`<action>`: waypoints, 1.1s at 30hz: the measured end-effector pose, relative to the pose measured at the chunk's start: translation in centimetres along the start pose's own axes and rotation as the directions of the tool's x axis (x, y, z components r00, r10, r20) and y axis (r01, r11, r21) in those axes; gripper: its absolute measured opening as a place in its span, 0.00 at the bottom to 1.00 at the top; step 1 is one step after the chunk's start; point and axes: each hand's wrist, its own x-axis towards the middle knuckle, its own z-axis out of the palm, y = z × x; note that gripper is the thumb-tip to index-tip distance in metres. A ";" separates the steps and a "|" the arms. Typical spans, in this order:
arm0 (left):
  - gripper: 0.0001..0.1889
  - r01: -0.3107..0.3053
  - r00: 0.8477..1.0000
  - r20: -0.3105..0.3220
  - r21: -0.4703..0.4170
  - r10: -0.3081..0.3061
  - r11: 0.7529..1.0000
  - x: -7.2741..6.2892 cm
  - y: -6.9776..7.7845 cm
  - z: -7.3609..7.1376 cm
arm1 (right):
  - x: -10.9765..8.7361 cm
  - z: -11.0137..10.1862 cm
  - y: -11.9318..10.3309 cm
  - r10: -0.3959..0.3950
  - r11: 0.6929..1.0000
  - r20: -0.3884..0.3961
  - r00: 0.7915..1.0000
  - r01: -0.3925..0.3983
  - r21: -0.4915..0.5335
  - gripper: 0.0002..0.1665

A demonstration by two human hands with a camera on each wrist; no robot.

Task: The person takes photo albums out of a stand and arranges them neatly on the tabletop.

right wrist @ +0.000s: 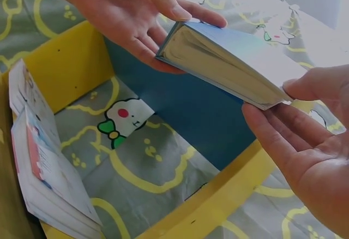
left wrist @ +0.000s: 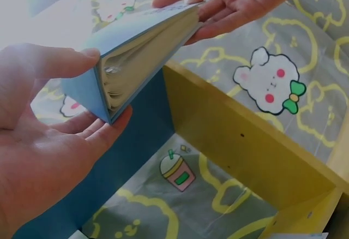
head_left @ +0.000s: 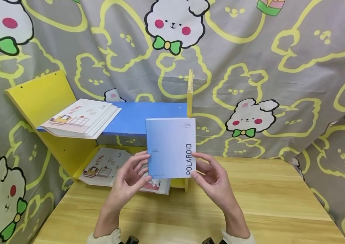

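White illustrated books (head_left: 76, 118) lie stacked on the blue shelf (head_left: 142, 115); the lower books (head_left: 103, 166), partly hidden, appear similar. My left hand (head_left: 129, 179) pinches the left edge of the POLAROID album (head_left: 170, 147), raised before the shelf; my right hand (head_left: 213, 179) pinches its right edge.

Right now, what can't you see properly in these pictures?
Head view: tiny print on the POLAROID book, too small to read.
Head view: parts of the lower books, hidden by the left hand and POLAROID book.
Right wrist view: part of the right hand, cut off by the picture's edge.
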 end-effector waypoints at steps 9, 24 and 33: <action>0.28 0.009 1.000 -0.018 -0.019 -0.009 1.000 0.0 -0.2 1.1 | -0.3 -0.8 -0.4 0.012 1.000 -0.003 1.000 -0.012 -0.005 0.30; 0.28 0.041 0.999 -0.008 0.022 -0.041 0.999 1.3 -0.2 2.5 | -0.3 -2.4 -1.0 -0.010 0.999 -0.020 1.000 0.009 -0.037 0.31; 0.28 0.043 0.999 -0.005 0.002 -0.043 0.999 1.5 -0.1 3.2 | -0.6 -2.7 -1.5 -0.008 0.999 -0.029 1.000 0.007 -0.037 0.31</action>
